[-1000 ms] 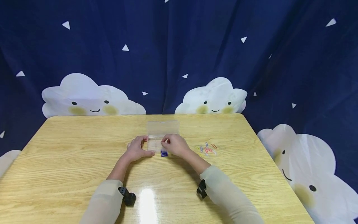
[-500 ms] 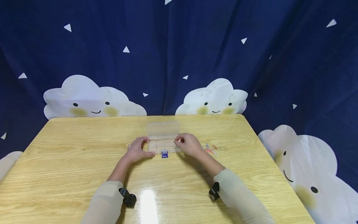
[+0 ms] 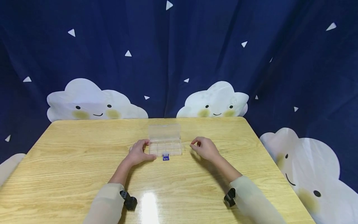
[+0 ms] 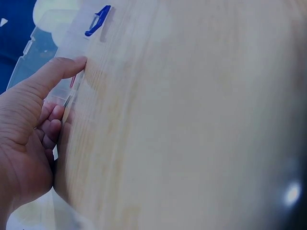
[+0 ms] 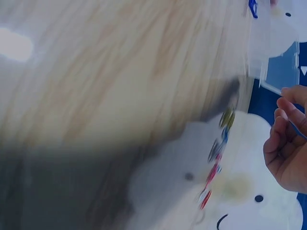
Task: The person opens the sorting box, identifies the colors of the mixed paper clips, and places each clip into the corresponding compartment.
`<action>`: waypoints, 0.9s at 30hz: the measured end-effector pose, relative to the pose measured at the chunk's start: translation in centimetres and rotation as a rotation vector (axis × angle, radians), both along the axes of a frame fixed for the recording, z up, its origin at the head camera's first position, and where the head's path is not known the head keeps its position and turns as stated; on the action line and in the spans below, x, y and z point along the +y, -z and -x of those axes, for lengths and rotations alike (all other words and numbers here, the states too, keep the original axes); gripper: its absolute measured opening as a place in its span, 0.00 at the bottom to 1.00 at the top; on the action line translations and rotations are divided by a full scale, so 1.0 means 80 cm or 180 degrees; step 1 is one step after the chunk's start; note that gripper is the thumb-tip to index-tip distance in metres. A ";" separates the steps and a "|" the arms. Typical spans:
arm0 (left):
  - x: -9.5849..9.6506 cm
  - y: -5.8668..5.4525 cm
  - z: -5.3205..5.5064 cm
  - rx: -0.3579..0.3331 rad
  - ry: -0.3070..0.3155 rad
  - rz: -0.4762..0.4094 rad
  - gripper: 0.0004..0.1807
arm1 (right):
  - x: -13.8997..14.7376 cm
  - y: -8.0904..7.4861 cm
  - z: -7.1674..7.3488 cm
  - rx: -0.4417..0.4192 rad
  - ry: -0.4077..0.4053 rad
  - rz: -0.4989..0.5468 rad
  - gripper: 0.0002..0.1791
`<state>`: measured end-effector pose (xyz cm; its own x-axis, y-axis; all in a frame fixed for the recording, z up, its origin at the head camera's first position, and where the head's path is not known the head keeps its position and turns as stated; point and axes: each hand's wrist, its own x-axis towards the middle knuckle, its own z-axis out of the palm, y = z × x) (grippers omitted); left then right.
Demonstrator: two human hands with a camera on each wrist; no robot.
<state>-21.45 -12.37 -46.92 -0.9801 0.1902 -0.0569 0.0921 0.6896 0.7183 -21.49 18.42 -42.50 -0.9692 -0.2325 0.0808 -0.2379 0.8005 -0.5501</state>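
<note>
A clear plastic compartment box [image 3: 169, 148] lies on the table with its lid [image 3: 164, 132] raised at the back and a blue latch [image 3: 166, 157] at the front. My left hand [image 3: 137, 152] holds the box's left end, thumb along the front and fingers at the rear corner. Inside the box, the left wrist view shows a thin red piece [image 4: 73, 81] just below the thumb. To the right of the box is my right hand [image 3: 206, 149], raised, fingers loosely curled, nothing visible in them. Several coloured paper clips [image 5: 214, 165] lie below it, hidden by the hand in the head view.
The wooden table [image 3: 84, 158] reaches back to a dark blue curtain [image 3: 156, 62] with white clouds. A bright glare spot [image 3: 149, 205] shows on the tabletop near the front.
My right hand has moved from over the box to the right, above the paper clips, uncovering the compartments. My left hand stays on the box. The head view has tilted slightly.
</note>
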 end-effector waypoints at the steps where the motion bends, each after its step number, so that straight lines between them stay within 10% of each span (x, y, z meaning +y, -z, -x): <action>1: 0.000 0.000 0.000 0.0004 0.0002 -0.0001 0.42 | 0.005 0.000 -0.001 -0.0006 0.0013 -0.0003 0.09; 27: 0.001 0.005 0.000 0.0050 -0.0046 0.0016 0.45 | 0.106 0.015 -0.013 -0.0101 0.0542 -0.0072 0.09</action>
<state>-21.47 -12.32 -47.32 -0.9835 0.1758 -0.0424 0.0933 0.6945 0.7134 -20.48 26.93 -43.73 -0.9967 -0.0661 0.0462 -0.0806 0.8400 -0.5365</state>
